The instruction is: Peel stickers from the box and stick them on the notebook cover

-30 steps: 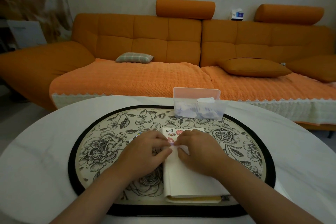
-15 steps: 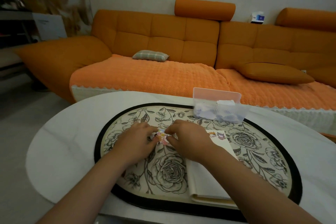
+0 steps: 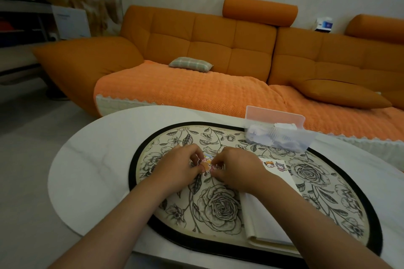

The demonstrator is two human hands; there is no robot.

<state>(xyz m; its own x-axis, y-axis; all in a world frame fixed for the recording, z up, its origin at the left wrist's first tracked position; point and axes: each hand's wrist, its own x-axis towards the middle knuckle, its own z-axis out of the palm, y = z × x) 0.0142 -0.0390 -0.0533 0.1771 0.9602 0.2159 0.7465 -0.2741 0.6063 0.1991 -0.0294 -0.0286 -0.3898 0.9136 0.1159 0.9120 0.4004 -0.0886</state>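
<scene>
A small colourful cartoon sticker [image 3: 205,162] is pinched between the fingertips of my left hand [image 3: 179,166] and my right hand [image 3: 235,169], just above the floral mat and left of the notebook. The white notebook [image 3: 271,216] lies on the mat under my right forearm, with two cartoon stickers [image 3: 274,165] on the far end of its cover. The clear plastic sticker box [image 3: 278,135] stands open behind it, holding several pale stickers.
An oval floral placemat [image 3: 218,201] with a black border lies on the white marble table [image 3: 91,172]. Behind the table runs an orange sofa [image 3: 196,54] with a plaid pillow [image 3: 190,64]. The table edge is close at the left and front.
Both hands came off the notebook cover and shifted left over the mat, now pinching a sticker between them. The view has swung left, so notebook and box sit further right.
</scene>
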